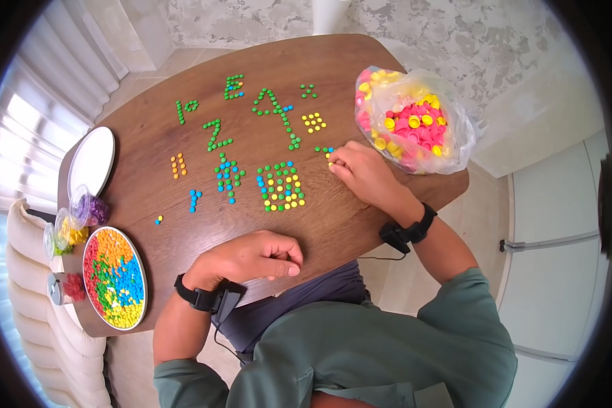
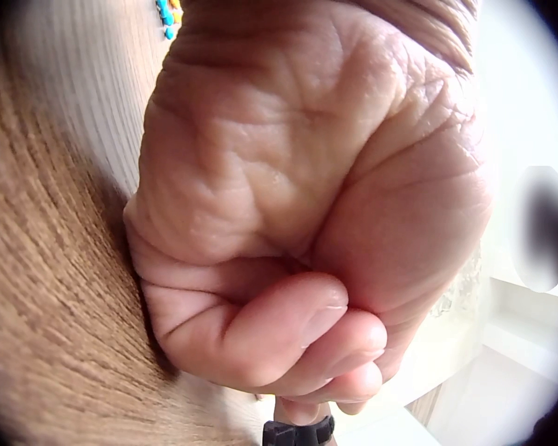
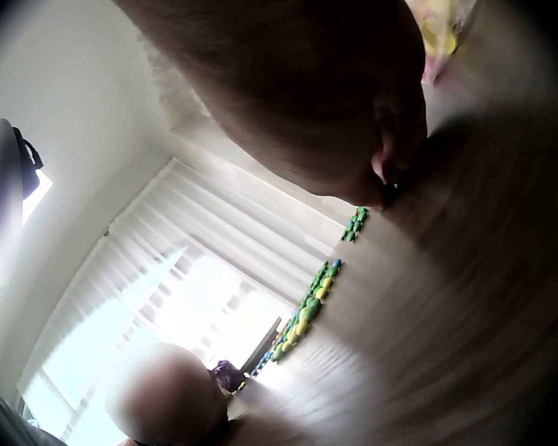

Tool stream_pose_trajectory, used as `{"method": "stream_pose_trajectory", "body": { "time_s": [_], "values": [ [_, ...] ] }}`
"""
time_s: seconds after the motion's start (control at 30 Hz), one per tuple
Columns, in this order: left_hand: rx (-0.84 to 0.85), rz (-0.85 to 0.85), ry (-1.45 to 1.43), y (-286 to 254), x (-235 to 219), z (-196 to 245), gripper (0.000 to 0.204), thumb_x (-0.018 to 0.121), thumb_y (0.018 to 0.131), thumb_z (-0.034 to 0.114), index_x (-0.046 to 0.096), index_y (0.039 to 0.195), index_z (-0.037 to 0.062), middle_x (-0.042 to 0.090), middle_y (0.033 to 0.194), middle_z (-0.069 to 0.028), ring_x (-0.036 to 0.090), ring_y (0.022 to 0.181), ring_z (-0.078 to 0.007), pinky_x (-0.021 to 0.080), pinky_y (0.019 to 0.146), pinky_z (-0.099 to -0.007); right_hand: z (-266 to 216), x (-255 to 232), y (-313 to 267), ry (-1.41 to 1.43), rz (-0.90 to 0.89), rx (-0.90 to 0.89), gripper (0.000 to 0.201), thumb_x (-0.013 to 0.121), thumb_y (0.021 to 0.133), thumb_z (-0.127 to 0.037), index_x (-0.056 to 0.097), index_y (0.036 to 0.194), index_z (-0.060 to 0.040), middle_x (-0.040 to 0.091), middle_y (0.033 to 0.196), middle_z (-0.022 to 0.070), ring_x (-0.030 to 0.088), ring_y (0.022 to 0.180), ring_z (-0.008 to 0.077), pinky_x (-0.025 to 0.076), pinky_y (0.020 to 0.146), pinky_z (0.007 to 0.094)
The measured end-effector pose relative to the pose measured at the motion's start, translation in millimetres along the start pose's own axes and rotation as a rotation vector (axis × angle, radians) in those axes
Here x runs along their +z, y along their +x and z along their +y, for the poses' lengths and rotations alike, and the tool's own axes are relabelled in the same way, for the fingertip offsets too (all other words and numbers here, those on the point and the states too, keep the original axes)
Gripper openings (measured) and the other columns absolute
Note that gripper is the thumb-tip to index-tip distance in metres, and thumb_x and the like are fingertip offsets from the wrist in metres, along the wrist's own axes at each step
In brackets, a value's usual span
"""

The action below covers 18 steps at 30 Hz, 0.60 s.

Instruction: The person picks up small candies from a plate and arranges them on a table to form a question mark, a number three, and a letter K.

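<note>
My right hand reaches to the right side of the brown table. Its thumb and fingertips come together in a pinch at a yellow button-shaped candy, close over the tabletop. Just beyond the fingertips lies a small group of green, blue and yellow candies, partly covered by the hand. The left hand rests on the table near its front edge, and in the left wrist view its fingers are curled in toward the palm with nothing showing in them. Between the hands sits a square of green, yellow and blue candies.
Candy figures, such as a big green arrow shape, spread across the table. A clear bag of pink and yellow caps stands at right. At left are a plate of sorted candies, a white plate and several clear tubs.
</note>
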State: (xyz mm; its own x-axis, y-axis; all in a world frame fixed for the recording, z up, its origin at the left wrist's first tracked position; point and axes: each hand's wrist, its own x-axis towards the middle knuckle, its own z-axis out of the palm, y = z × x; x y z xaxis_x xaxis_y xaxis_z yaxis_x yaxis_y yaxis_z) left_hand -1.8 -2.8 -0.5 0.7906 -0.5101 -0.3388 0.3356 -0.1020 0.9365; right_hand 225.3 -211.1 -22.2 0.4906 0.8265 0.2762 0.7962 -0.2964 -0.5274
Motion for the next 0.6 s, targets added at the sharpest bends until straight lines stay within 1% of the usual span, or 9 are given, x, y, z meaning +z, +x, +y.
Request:
{"method": "stream_pose_trajectory", "body": {
  "time_s": [0.17,0.23,0.33,0.47,0.53,0.6],
  "values": [
    [-0.009,-0.005,0.004,0.1,0.0,0.8,0.021,0.069,0.102,0.021,0.067,0.107,0.0012,0.060,0.076,0.0030,0.054,0.070,-0.0060,0.044,0.064,-0.0266,2.1,2.0,0.2,-0.006,0.012,-0.002,0.012,0.072,0.092,-0.011,0.069,0.097,-0.0006,0.064,0.086,0.0130,0.065,0.078,0.0300,0.051,0.071,0.0402],
    [-0.002,-0.004,0.017,-0.1,0.0,0.3,0.021,0.069,0.102,0.022,0.067,0.107,0.0013,0.060,0.076,0.0029,0.054,0.070,-0.0062,0.044,0.064,-0.0266,-1.3,1.6,-0.2,0.058,0.026,0.067,0.012,0.073,0.092,-0.011,0.069,0.097,-0.0010,0.064,0.085,0.0119,0.065,0.077,0.0271,0.051,0.069,0.0387],
    [-0.002,-0.006,0.011,0.1,-0.4,-1.6,0.021,0.069,0.102,0.022,0.067,0.107,0.0012,0.060,0.076,0.0028,0.054,0.070,-0.0062,0.044,0.064,-0.0267,0.7,1.2,-1.0,-0.005,0.016,0.039,0.012,0.073,0.092,-0.011,0.069,0.096,-0.0014,0.064,0.085,0.0109,0.065,0.075,0.0248,0.051,0.068,0.0376],
    [-0.003,-0.007,0.010,0.5,-0.5,-1.6,0.021,0.069,0.102,0.022,0.067,0.106,0.0009,0.060,0.076,0.0028,0.054,0.070,-0.0061,0.044,0.063,-0.0266,1.6,3.3,0.1,0.005,0.020,0.033,0.011,0.074,0.091,-0.011,0.069,0.094,-0.0016,0.064,0.085,0.0109,0.065,0.074,0.0247,0.051,0.066,0.0374],
    [0.006,-0.008,-0.002,0.6,-0.2,-2.2,0.021,0.069,0.102,0.022,0.067,0.106,0.0007,0.060,0.075,0.0027,0.054,0.069,-0.0061,0.044,0.063,-0.0267,-1.1,2.8,1.7,0.021,0.019,0.051,0.012,0.072,0.090,-0.013,0.067,0.092,-0.0027,0.061,0.082,0.0139,0.063,0.077,0.0337,0.049,0.070,0.0452],
    [0.005,-0.005,-0.003,0.0,0.1,-0.1,0.021,0.069,0.102,0.021,0.067,0.106,0.0006,0.060,0.074,0.0026,0.054,0.068,-0.0061,0.044,0.063,-0.0267,-1.5,3.0,2.6,0.020,0.019,0.056,0.012,0.072,0.090,-0.013,0.067,0.092,-0.0027,0.062,0.082,0.0139,0.063,0.077,0.0336,0.049,0.070,0.0452]
  ]
}}
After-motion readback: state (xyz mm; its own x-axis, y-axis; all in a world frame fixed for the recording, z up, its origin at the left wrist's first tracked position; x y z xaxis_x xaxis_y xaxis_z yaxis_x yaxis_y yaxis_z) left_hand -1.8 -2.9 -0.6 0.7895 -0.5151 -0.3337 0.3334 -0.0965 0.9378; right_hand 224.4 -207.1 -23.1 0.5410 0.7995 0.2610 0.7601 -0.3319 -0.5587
